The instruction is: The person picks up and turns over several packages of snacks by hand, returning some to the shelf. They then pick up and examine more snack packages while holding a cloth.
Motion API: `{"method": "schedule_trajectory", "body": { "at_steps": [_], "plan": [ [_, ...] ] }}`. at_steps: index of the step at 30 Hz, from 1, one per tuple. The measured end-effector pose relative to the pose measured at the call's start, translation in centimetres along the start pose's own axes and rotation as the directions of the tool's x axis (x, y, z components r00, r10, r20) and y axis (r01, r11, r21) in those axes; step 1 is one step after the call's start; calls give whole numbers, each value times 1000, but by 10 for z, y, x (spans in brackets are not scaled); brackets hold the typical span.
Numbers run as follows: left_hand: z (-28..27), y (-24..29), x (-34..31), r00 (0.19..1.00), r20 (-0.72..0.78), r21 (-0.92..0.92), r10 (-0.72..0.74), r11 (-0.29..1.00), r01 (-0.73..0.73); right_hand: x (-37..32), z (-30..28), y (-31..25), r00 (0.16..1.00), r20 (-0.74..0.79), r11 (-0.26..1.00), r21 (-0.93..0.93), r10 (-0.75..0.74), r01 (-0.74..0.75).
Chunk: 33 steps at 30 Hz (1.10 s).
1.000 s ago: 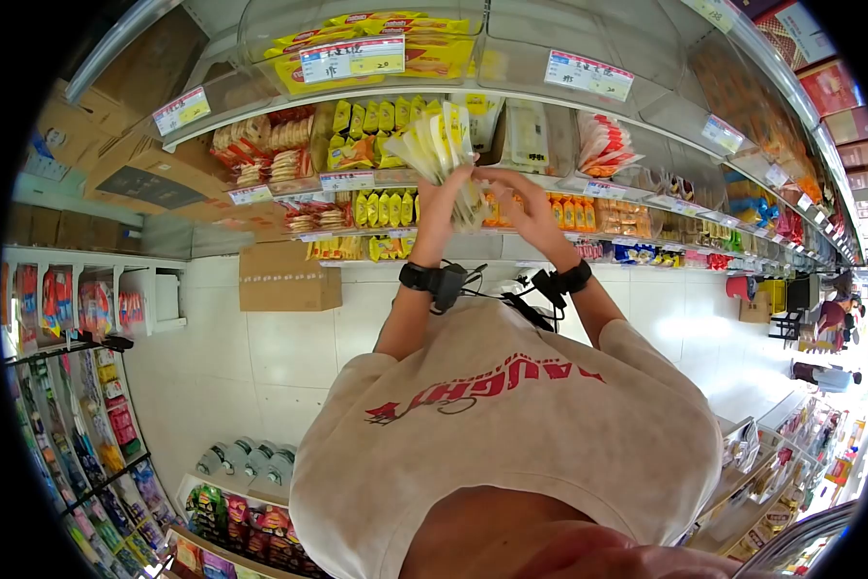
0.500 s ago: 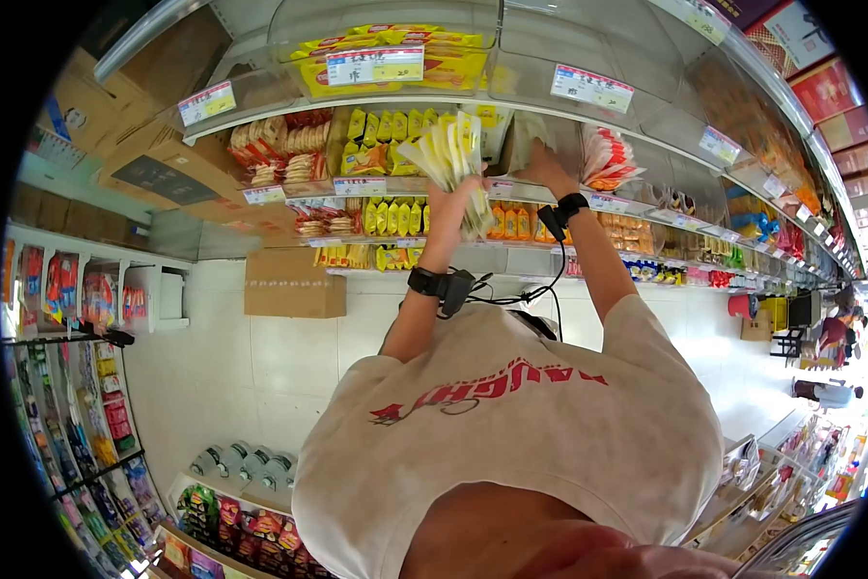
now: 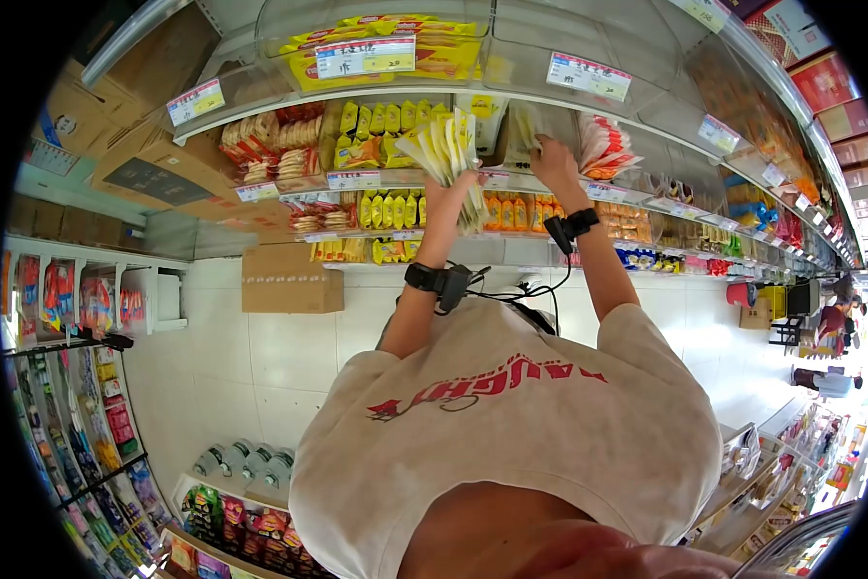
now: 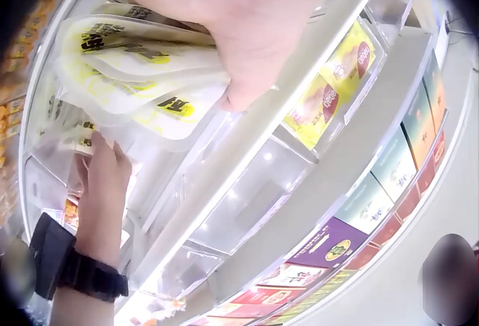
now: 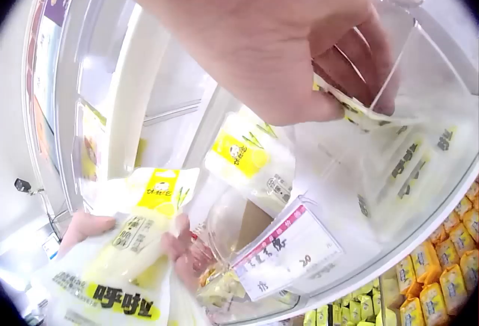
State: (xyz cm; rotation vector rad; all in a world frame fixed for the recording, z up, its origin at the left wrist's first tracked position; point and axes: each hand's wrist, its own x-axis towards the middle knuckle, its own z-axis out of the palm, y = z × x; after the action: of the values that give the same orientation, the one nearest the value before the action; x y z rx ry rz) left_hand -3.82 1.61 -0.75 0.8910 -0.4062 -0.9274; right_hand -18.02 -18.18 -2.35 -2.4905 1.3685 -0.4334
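My left hand (image 3: 444, 201) grips a fanned bunch of flat white-and-yellow snack packets (image 3: 442, 145) in front of the shelf. In the left wrist view its thumb lies along the edge of the packets (image 4: 150, 75). My right hand (image 3: 556, 166) is at the clear bin to the right of the bunch. The right wrist view shows its thumb and fingers pinching the edge of a similar packet (image 5: 359, 114). More pale packets (image 5: 400, 165) lie in that bin under the hand. Another white-and-yellow packet (image 5: 243, 154) stands in the neighbouring bin.
A price label (image 5: 288, 250) hangs on the bin's front. Red-and-white packets (image 3: 606, 147) fill the bin on the right, yellow packs (image 3: 386, 118) the one on the left. The upper shelf (image 3: 511, 92) overhangs the bins. A cardboard box (image 3: 291, 278) sits on the floor.
My right hand has left the held bunch, reached right into the clear bin, then drawn back slightly towards its front edge. The left hand keeps its grip on the packets, nearly in place.
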Motion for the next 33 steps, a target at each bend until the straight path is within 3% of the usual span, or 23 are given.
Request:
{"method": "schedule_trajectory", "body": {
  "at_steps": [3,7,11,15,19,22,25,28,31,33],
  "plan": [
    [-1,-9,3,1000,20,1,-7,1000,7,-12,-5,4,996,-79,1000,0,-27,27],
    [0,-15,6,1000,17,-14,9,1000,-9,-21,-11,10,990,-141,992,125,-15,33],
    [5,-5,4,997,27,-119,-68,990,71,-28,-16,16,959,-282,966,250,13,60],
    [2,-8,7,996,5,-114,-84,990,84,-30,-18,33,923,-362,878,474,134,59],
    [0,-9,6,998,11,-124,-68,990,68,-42,-17,38,949,-164,572,820,268,-20],
    [4,-8,7,997,1,-170,-72,983,71,-52,-14,34,954,-19,194,980,300,-42],
    [8,-5,4,994,10,-201,-110,973,110,-68,-21,15,921,125,119,977,369,-180],
    [13,7,3,983,88,-82,-160,983,167,-76,4,17,970,137,158,973,200,-170],
    [25,2,0,999,5,-155,-52,987,53,-95,3,-12,975,179,424,879,130,-218],
    [23,3,0,999,29,-132,-46,990,49,-105,-23,-46,996,92,512,854,22,-90]
  ]
}}
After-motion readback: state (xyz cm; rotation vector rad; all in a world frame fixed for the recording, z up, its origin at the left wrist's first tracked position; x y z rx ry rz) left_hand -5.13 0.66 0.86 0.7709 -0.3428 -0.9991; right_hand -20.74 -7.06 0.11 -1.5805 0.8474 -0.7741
